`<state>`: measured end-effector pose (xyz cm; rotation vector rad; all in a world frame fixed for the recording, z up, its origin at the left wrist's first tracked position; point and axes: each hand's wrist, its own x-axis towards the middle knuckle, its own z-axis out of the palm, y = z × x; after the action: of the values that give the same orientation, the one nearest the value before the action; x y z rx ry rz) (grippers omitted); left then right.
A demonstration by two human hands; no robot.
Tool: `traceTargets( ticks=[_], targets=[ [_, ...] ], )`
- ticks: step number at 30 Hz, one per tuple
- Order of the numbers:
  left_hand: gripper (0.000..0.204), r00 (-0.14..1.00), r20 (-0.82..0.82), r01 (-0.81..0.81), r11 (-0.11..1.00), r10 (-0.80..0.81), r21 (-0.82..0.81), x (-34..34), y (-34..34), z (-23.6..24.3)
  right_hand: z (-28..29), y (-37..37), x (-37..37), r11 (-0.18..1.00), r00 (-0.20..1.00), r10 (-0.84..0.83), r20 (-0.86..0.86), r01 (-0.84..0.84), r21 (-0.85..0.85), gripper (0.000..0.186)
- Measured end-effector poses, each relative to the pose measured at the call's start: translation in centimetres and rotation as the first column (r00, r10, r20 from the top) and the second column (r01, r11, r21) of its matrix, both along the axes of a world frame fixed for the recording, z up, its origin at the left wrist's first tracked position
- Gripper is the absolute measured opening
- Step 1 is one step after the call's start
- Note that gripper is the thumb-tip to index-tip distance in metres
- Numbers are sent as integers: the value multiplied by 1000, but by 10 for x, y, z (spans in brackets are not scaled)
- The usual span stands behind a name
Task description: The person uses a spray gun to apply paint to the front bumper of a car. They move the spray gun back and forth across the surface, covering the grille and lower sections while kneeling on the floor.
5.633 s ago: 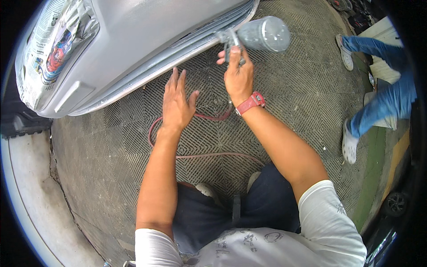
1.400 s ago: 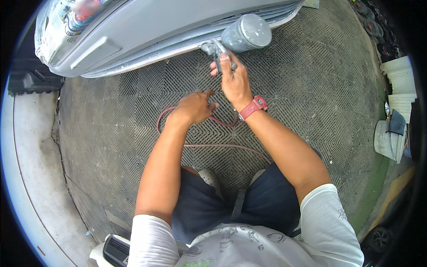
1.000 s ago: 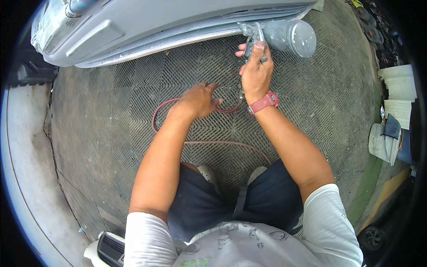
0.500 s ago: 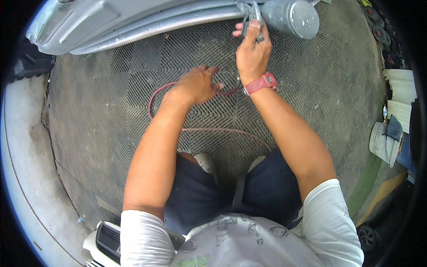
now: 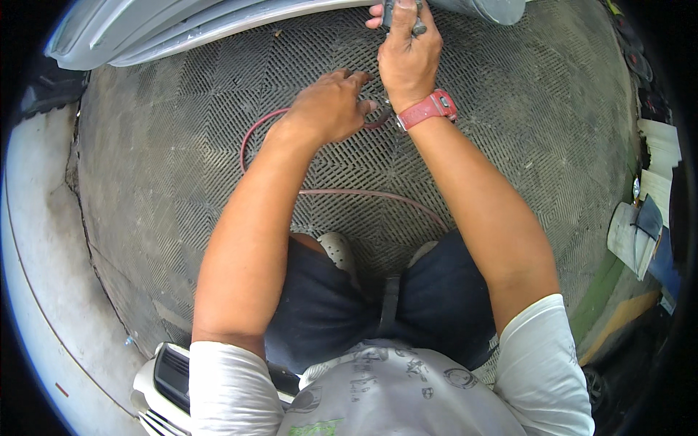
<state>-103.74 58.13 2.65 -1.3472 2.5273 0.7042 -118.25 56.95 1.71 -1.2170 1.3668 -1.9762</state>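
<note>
At the top of the view, my right hand is closed around a grey spray gun. The gun's grey cup shows at the top edge, partly cut off. A red watch is on that wrist. Lower and to the left, my left hand is palm down, its fingers stretched and apart from the thumb. Under it runs a thin red hose, coming out by the thumb and leading toward my right wrist. A grey, car-body-like panel lies beyond, at the upper left.
Dark ribbed mats cover the floor, with the hose crossing before my knees. A white car-like surface lines the left. White containers and clutter stand at the right; a white-and-black object sits at the lower left.
Both hands sit higher in the view, the right hand and spray gun partly past the top edge. The panel and mats have also shifted upward in the picture.
</note>
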Motion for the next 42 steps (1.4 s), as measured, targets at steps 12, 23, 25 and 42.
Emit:
traceTargets(
  ticks=[12, 23, 25, 42],
  targets=[
    [59, 999, -44, -7, 999, 8, 36, -5, -3, -9, -7, 19, -17, 954, 977, -203, 71, 181, 240, 68],
    [61, 1000, -5, 31, 994, -30, 102, -25, -5, -9, -5, 29, -17, 960, 991, -43, 124, 7, 280, 62],
    [61, 999, 16, 29, 993, -31, 112, -27, -4, -9, -5, 30, -18, 958, 992, -37, 117, 1, 288, 62],
    [62, 999, 37, 14, 986, -20, 168, -27, -3, -11, 18, 16, -98, 896, 913, -399, 88, 367, 251, 66]
  ],
)
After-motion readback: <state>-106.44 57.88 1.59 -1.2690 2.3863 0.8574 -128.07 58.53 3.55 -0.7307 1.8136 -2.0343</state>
